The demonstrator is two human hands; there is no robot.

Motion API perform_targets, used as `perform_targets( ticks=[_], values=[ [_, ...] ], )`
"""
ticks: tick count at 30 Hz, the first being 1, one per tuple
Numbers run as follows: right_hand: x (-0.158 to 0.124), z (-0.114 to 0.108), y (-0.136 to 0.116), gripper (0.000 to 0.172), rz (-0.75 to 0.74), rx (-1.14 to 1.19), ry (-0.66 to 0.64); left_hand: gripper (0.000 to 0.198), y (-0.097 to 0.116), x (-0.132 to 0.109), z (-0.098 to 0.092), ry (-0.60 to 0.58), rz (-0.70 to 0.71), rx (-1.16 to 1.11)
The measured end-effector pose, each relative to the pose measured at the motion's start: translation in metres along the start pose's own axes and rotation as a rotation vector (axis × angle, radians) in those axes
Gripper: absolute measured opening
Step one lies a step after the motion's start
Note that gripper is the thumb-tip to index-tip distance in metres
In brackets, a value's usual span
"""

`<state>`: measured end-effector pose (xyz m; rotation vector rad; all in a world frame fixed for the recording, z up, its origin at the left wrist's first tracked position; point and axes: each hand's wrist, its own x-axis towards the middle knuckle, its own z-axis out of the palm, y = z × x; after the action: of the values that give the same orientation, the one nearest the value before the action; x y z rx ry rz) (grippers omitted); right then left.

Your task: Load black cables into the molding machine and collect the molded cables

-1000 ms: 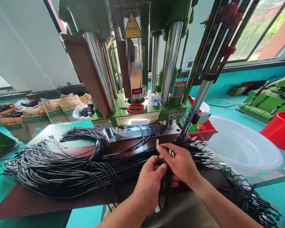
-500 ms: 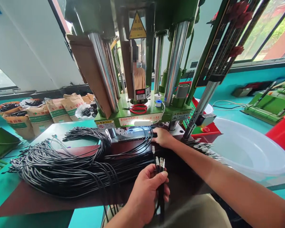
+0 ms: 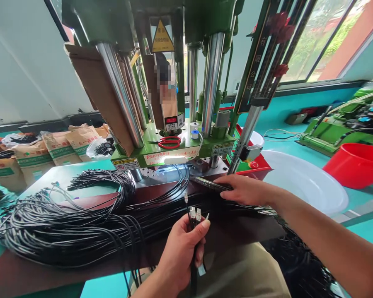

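Low in the middle, my left hand [image 3: 185, 248] is wrapped around a small bunch of black cables with metal connectors [image 3: 195, 213] poking up past the thumb. My right hand [image 3: 247, 189] grips the right end of a narrow metal bar [image 3: 209, 183], which lies just in front of the press bed [image 3: 155, 178]. Several thin cables [image 3: 184, 179] run from the lit gap under the press plate toward the table. A large looped bundle of black cables [image 3: 49, 231] spreads over the dark red board [image 3: 65, 271] at the left.
The green press [image 3: 136, 155] towers ahead, with red-handled scissors [image 3: 169, 142] and a blue-and-white tape roll [image 3: 194, 133] on its plate. To the right stand a white tub [image 3: 304, 178] and a red bucket [image 3: 357, 165]. Paper sacks [image 3: 34, 159] line the left wall.
My right hand has drawn back from the press bed to the right and nearer, with the metal bar now visible in it. My left hand still holds the cables; the whole view has shifted.
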<state>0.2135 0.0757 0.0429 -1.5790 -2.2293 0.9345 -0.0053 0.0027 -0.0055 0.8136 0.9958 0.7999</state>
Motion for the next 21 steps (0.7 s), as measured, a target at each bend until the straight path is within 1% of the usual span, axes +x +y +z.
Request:
perform_targets(
  ticks=[2,4,6,7,9,11,15,21],
  values=[
    [-0.03,0.017,0.011,0.043,0.125,0.405,0.043,0.031,-0.003,0.002,0.001,0.012,0.003,0.023],
    [-0.053,0.046,0.018,0.051,0.177,0.768,0.143,0.032,-0.006,0.005,0.002,0.01,0.001,0.036],
    [-0.066,0.076,0.017,0.05,0.166,0.991,0.26,0.034,-0.008,0.008,0.004,-0.001,0.002,0.06],
    [-0.067,0.089,0.014,0.048,0.157,1.051,0.324,0.034,-0.009,0.009,0.005,-0.008,0.003,0.081],
    [-0.062,0.109,0.003,0.047,0.136,1.088,0.428,0.034,-0.009,0.011,0.008,-0.023,0.009,0.137],
    [-0.051,0.119,-0.008,0.048,0.095,1.076,0.478,0.034,-0.008,0.012,0.009,-0.032,0.019,0.184],
    [-0.033,0.12,-0.016,0.05,0.03,1.075,0.487,0.034,-0.008,0.011,0.009,-0.027,0.024,0.205],
    [-0.034,0.121,-0.014,0.052,0.054,1.035,0.454,0.032,-0.009,0.011,0.008,-0.013,0.027,0.212]
  ],
)
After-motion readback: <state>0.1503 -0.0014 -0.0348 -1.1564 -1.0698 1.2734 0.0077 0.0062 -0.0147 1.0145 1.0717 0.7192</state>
